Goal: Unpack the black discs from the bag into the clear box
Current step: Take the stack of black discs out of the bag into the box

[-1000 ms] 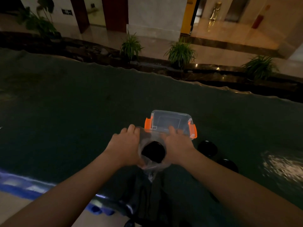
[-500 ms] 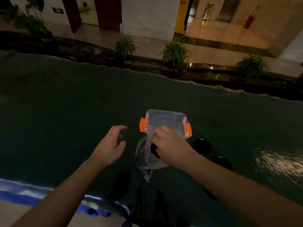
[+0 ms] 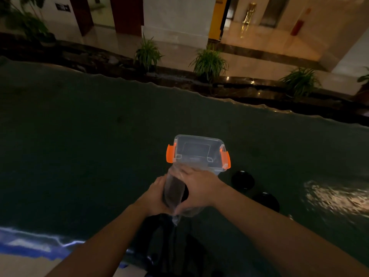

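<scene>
- Both my hands are wrapped around the bag right now. The left hand (image 3: pixel 154 193) is curled around the bag's left side, fingers mostly hidden behind the plastic.
- The right hand (image 3: pixel 196 188) is clamped over the top and right side of the bag, fingers spread across the plastic near its mouth.
- The bag (image 3: pixel 173 191) is clear and crinkly, held tilted with its open end up against the near edge of the box. There's something dark inside it, pretty sure that's a black disc (image 3: pixel 171 193), though it's dim in here and I can't tell how many are in there.
- The clear box (image 3: pixel 196 151) sits just beyond my hands, lid off, orange latches flipped out on both ends. Looks like nothing inside it, as far as I can see.
- Two more black discs are lying on the table to the right of the box: one disc (image 3: pixel 242 179) close by, the other disc (image 3: pixel 265 200) a bit nearer to me.
- Everything's on a dark green table (image 3: pixel 89 146), with potted plants (image 3: pixel 208 61) along the far side.
</scene>
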Motion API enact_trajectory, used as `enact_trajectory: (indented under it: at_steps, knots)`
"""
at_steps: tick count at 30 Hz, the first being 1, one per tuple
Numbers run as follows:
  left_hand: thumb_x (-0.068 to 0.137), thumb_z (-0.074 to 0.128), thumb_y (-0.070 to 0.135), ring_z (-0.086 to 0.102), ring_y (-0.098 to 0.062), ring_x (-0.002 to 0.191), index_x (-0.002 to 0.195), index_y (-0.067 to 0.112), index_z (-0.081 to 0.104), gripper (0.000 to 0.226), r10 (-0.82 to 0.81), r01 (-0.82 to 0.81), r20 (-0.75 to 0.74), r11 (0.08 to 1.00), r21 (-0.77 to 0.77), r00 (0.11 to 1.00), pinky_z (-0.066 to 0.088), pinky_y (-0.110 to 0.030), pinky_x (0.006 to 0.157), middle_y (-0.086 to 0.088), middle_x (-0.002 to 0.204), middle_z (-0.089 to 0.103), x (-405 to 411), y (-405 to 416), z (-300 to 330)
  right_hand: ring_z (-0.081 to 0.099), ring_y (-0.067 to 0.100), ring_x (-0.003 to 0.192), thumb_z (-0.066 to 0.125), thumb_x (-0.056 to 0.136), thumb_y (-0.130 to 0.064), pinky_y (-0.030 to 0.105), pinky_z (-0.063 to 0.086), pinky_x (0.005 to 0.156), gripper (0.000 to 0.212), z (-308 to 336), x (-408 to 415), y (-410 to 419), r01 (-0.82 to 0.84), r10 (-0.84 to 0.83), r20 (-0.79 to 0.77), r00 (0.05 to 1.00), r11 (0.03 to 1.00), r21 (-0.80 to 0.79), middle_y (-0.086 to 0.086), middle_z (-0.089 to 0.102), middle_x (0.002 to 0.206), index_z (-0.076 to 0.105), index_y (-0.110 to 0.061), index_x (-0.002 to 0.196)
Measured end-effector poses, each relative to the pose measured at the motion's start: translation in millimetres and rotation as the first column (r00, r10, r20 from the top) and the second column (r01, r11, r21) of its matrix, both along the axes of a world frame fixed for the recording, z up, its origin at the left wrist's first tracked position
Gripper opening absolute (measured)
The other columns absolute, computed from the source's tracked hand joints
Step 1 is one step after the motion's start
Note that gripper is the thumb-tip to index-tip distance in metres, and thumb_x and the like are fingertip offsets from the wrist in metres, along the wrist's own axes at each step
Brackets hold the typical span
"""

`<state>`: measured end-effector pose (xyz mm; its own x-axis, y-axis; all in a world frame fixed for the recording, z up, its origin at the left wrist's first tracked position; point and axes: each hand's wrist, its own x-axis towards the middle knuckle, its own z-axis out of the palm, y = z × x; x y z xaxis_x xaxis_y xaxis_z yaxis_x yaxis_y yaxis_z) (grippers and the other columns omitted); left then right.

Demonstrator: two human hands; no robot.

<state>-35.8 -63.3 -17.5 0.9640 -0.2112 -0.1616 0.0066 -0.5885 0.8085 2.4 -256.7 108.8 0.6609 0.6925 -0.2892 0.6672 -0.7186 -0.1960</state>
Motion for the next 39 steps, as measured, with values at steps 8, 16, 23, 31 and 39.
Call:
enact_trajectory:
  at_steps: [8, 16, 23, 31, 39]
  knots:
    - [0.055, 0.102, 0.042, 0.047, -0.007, 0.14, 0.146, 0.057, 0.031, 0.117, 0.076, -0.078, -0.02, 0.945, -0.319, 0.997, 0.044, -0.043, 0.112, 0.013, 0.151, 0.049, 0.4, -22.2, -23.1, 0.021, 0.029, 0.151, 0.067, 0.057, -0.086, 0.051, 0.025, 0.118, 0.132, -4.9, 2.0, -19.8, -0.003, 0.002, 0.018, 1.0, 0.999, 0.04, 0.0, 0.007, 0.169, -0.005, -0.039, 0.157]
    - [0.045, 0.099, 0.058, 0.054, -0.01, 0.128, 0.141, 0.05, 0.04, 0.113, 0.0, 0.001, 0.046, 1.0, -0.031, 0.999, 0.05, -0.045, 0.105, 0.015, 0.137, 0.054, 16.1, -1.5, -1.2, 0.046, 0.011, 0.129, 0.067, 0.068, -0.079, 0.04, 0.044, 0.107, 0.096, -4.2, -1.0, -28.6, 0.066, -0.066, -0.007, 0.998, 0.973, 0.221, -0.011, 0.05, 0.143, 0.039, -0.031, 0.146]
    - [0.051, 0.088, 0.051, 0.034, -0.027, 0.14, 0.148, 0.048, 0.018, 0.12, -0.221, 0.216, -0.066, 0.775, 0.594, 0.973, 0.039, -0.059, 0.106, 0.006, 0.158, 0.031, 24.1, 20.0, 31.0, 0.024, 0.021, 0.15, 0.057, 0.097, -0.038, 0.042, 0.028, 0.12, 0.075, -34.4, -2.5, -31.9, 0.032, -0.028, -0.035, 0.999, 0.992, 0.123, -0.001, 0.02, 0.167, 0.017, -0.028, 0.16]
    - [0.056, 0.088, 0.046, 0.031, -0.032, 0.14, 0.148, 0.04, 0.015, 0.118, -0.327, 0.331, -0.168, 0.549, 0.767, 0.93, 0.038, -0.063, 0.099, -0.001, 0.156, 0.034, 13.1, 9.4, 22.9, 0.013, 0.013, 0.153, 0.057, 0.099, -0.029, 0.012, -0.011, 0.114, 0.074, -98.2, -7.7, -28.4, 0.084, -0.072, -0.074, 0.995, 0.981, 0.174, -0.002, 0.016, 0.168, 0.015, -0.025, 0.16]
    - [0.066, 0.079, 0.05, 0.025, -0.026, 0.147, 0.155, 0.029, 0.02, 0.109, -0.36, 0.273, -0.065, 0.566, 0.778, 0.931, 0.032, -0.05, 0.107, -0.002, 0.158, 0.036, 3.6, 2.4, 13.3, 0.03, 0.026, 0.148, 0.054, 0.098, -0.011, 0.034, 0.023, 0.119, 0.064, -125.4, -9.9, -33.1, 0.088, -0.048, -0.264, 0.963, 0.986, 0.144, 0.007, 0.032, 0.162, 0.031, -0.02, 0.157]
